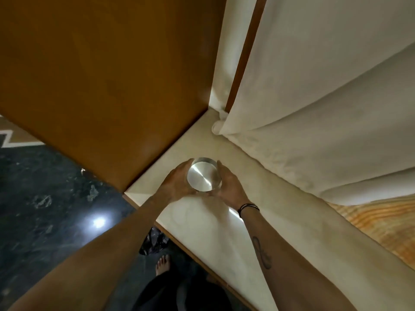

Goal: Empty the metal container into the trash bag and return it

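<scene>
A round, shallow metal container (204, 177) with a shiny bare inside sits over the near corner of a cream ledge (197, 140). My left hand (175, 182) cups its left side and my right hand (229, 187) cups its right side, fingers wrapped around the wall. Whether the container rests on the ledge or hangs just above it I cannot tell. A dark crumpled trash bag (153, 240) lies on the floor below the ledge's edge, partly hidden by my left forearm.
A brown wooden panel (101, 75) rises at the left behind the ledge. White curtains (314, 97) hang at the right and bunch on the ledge. An orange striped cloth (381, 223) lies far right. Dark marble floor (45, 209) and my bare foot (162, 263) are below.
</scene>
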`<act>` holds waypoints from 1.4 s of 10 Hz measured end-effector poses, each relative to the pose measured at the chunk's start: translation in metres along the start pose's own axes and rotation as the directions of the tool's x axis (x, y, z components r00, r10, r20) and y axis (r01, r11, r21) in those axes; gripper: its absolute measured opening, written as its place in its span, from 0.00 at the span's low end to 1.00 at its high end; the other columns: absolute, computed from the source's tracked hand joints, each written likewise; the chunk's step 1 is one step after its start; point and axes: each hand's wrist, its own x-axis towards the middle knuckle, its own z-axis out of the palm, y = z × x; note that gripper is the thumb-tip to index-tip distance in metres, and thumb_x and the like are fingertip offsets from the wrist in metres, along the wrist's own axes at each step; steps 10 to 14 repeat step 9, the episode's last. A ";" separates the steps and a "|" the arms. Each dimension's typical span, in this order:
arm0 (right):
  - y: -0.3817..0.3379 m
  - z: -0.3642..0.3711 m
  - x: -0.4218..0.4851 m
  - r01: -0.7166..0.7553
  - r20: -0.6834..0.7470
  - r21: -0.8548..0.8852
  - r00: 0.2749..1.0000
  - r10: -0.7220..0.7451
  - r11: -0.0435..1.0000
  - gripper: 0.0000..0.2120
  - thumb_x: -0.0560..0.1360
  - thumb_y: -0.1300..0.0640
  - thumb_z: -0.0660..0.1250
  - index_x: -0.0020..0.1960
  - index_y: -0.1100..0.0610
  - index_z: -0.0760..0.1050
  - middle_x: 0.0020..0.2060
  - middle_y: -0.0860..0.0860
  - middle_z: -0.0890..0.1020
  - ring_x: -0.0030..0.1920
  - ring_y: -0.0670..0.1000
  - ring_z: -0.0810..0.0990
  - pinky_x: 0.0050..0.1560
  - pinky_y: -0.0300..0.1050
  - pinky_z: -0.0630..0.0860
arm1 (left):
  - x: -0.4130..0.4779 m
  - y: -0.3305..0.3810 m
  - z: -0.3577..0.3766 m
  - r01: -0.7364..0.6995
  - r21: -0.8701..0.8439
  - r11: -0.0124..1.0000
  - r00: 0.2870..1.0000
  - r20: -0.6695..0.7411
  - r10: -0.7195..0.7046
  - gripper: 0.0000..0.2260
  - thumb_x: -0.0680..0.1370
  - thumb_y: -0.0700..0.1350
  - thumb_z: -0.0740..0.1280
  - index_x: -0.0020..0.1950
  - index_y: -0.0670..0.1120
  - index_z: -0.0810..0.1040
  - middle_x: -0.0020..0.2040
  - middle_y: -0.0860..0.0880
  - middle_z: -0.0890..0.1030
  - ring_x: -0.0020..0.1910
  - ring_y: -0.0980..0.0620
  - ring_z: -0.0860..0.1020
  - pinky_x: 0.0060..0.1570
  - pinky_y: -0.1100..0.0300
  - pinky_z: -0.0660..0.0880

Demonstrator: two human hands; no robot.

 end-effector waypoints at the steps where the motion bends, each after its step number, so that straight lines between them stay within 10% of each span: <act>1: 0.016 0.017 0.008 -0.067 0.042 -0.008 0.997 0.068 0.998 0.63 0.66 0.43 0.89 0.89 0.49 0.55 0.83 0.50 0.71 0.81 0.55 0.72 0.80 0.56 0.72 | 0.006 -0.025 0.015 0.045 -0.012 0.999 0.998 0.045 -0.045 0.54 0.67 0.44 0.88 0.87 0.51 0.62 0.83 0.49 0.71 0.81 0.46 0.70 0.79 0.45 0.72; 5: 0.029 0.030 0.019 -0.131 0.062 -0.039 0.989 0.134 0.991 0.61 0.69 0.54 0.88 0.90 0.52 0.52 0.85 0.54 0.68 0.83 0.59 0.69 0.82 0.55 0.69 | 0.019 -0.047 0.026 0.073 -0.005 0.997 0.995 0.063 -0.072 0.55 0.68 0.42 0.87 0.88 0.52 0.58 0.83 0.49 0.70 0.82 0.45 0.69 0.78 0.51 0.72; 9: -0.019 -0.009 -0.010 -0.051 0.101 -0.290 0.991 0.083 0.956 0.49 0.81 0.33 0.69 0.90 0.53 0.50 0.91 0.54 0.50 0.89 0.56 0.56 0.85 0.56 0.64 | -0.006 -0.004 -0.008 0.002 0.225 0.974 0.998 0.056 -0.015 0.57 0.76 0.62 0.78 0.90 0.50 0.42 0.91 0.50 0.46 0.90 0.48 0.46 0.88 0.47 0.53; 14: -0.019 -0.009 -0.010 -0.051 0.101 -0.290 0.991 0.083 0.956 0.49 0.81 0.33 0.69 0.90 0.53 0.50 0.91 0.54 0.50 0.89 0.56 0.56 0.85 0.56 0.64 | -0.006 -0.004 -0.008 0.002 0.225 0.974 0.998 0.056 -0.015 0.57 0.76 0.62 0.78 0.90 0.50 0.42 0.91 0.50 0.46 0.90 0.48 0.46 0.88 0.47 0.53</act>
